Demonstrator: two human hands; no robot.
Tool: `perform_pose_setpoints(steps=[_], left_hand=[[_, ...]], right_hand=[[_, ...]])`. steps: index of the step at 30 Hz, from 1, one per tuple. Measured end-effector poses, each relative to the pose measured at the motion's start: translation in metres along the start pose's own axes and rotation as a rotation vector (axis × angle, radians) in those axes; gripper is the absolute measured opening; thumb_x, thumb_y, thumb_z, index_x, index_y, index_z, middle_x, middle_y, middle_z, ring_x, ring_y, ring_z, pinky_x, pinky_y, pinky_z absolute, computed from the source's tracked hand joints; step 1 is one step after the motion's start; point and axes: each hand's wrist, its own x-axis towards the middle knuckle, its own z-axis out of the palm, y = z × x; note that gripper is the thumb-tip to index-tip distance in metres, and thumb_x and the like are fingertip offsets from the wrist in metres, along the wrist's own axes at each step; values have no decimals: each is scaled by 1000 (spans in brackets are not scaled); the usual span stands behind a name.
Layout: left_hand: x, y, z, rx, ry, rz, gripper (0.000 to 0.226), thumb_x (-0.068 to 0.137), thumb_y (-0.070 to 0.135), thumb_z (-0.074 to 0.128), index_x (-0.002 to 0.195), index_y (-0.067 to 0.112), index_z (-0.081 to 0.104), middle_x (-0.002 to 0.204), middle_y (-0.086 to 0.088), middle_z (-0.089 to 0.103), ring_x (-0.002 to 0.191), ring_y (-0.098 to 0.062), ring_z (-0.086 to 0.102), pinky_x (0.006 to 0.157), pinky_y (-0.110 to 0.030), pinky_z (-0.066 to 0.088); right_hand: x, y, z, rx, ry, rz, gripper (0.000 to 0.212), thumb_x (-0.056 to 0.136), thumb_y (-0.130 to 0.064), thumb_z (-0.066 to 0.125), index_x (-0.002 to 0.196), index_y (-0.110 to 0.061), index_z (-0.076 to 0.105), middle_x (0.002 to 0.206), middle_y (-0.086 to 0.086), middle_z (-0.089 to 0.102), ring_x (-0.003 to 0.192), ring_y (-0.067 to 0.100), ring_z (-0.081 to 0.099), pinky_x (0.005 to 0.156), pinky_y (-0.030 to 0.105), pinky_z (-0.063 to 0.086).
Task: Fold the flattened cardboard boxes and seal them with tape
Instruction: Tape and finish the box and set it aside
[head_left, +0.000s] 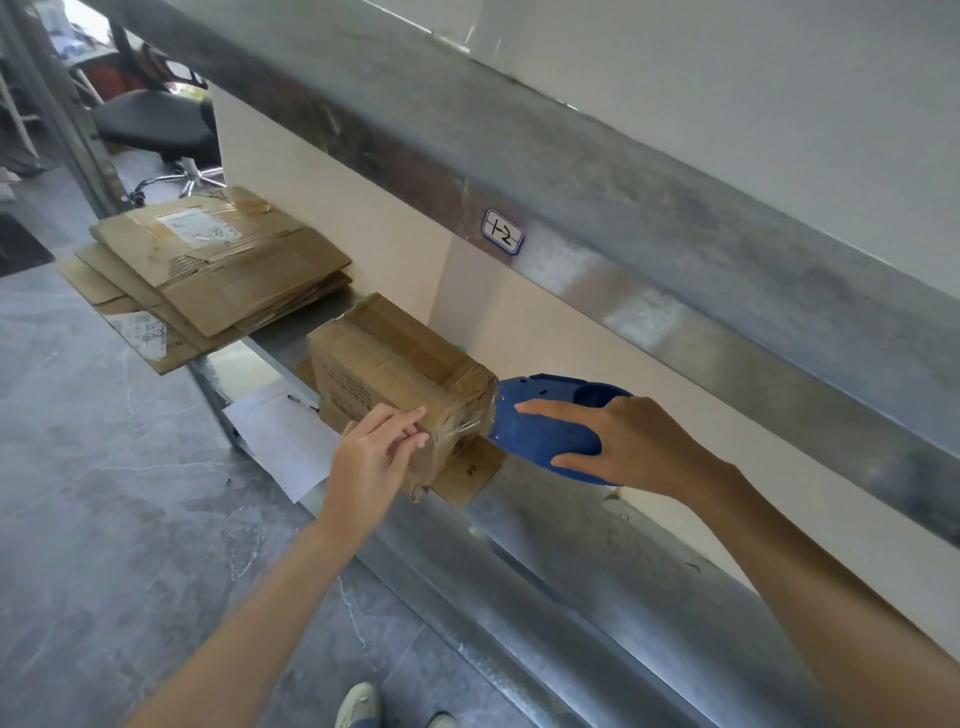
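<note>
A folded cardboard box (395, 371) stands on the metal shelf (561, 535), with clear tape over its near right corner. My left hand (374, 452) presses its fingers against the box's near side at the taped edge. My right hand (618, 447) grips a blue tape dispenser (545, 431), whose front touches the box's right end. A loose cardboard flap (467, 475) sticks out under the box.
A stack of flattened cardboard boxes (218, 270) lies at the shelf's left end. A white sheet of paper (283, 434) with a pen lies by the shelf edge. An upper shelf beam carries a label (502, 232). A black office chair (156, 124) stands beyond. My shoes show below.
</note>
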Motion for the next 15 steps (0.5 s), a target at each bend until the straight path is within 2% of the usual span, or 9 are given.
perform_pose_setpoints(steps=[4,9,12,13,15], left_hand=[[4,2,-2,84,8,40,22,86,16,77,108,12,77,100,2,62,70,-17,68,63,-40,58],[10,1,-11,181,-18,37,22,82,41,77,101,29,78,102,10,59,54,-3,58,44,-24,47],[13,-6,-12,178,-32,47,25,80,46,74,100,31,78,103,11,55,63,-2,54,48,-19,44],[15,-9,-12,180,-27,75,24,80,44,74,99,30,78,103,10,56,71,-5,53,52,-21,47],[21,-18,-14,169,-19,145,20,80,33,75,98,27,80,107,5,60,91,-12,50,70,-37,52]], right_hand=[[3,-5,-4,-22,28,0,63,92,-55,57,147,-59,26,75,-6,66,56,9,43,62,30,52],[8,-8,-6,-35,31,3,64,91,-51,60,146,-58,29,66,-6,60,53,10,42,58,32,52],[9,-8,-7,-27,37,3,65,91,-50,62,146,-58,29,62,-7,55,50,10,40,55,32,51],[9,-8,-8,-27,33,3,65,91,-51,62,146,-59,28,64,-7,57,49,9,39,55,31,51],[9,-6,-8,-25,16,10,65,92,-52,60,146,-60,26,73,-7,63,51,7,40,57,28,50]])
